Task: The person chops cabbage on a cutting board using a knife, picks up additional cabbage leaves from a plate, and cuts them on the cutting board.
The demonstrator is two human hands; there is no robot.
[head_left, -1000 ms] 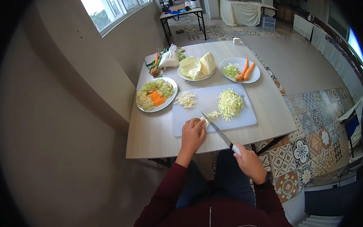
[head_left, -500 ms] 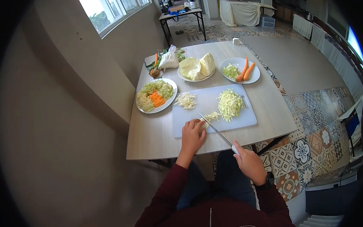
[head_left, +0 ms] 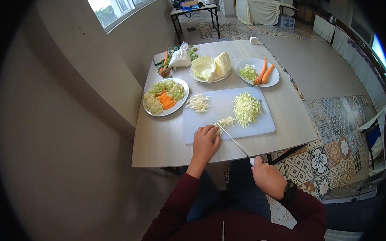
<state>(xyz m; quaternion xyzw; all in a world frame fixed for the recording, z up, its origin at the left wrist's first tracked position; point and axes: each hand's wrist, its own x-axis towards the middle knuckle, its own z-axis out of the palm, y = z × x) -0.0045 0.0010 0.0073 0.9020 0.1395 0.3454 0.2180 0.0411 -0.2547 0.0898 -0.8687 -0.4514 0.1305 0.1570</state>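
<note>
My left hand (head_left: pixel 206 143) rests at the near edge of the white cutting board (head_left: pixel 221 100), fingers curled down on a pale piece of cabbage (head_left: pixel 217 130) that they mostly cover. In my right hand (head_left: pixel 268 178) is the white handle of a knife (head_left: pixel 235 142). Its blade slants up and left, the tip at the cabbage beside my left fingertips. Just beyond the tip lie a few cut cabbage strips (head_left: pixel 227 121). A big heap of shredded cabbage (head_left: pixel 246 109) sits on the board's right, and a smaller pile of whitish shreds (head_left: pixel 198 103) on its left.
A plate (head_left: pixel 183 101) left of the board bears shredded vegetables, including carrot. Behind the board are a plate (head_left: pixel 222 79) of cabbage pieces and a plate (head_left: pixel 274 82) with two carrots (head_left: pixel 267 73). A plastic bag (head_left: pixel 180 58) and vegetables lie at the back left; a wall stands left.
My right hand has moved slightly right and down, drawing the knife back so its tip is nearer the cabbage's edge. My left hand stays on the piece. The view has shifted slightly.
</note>
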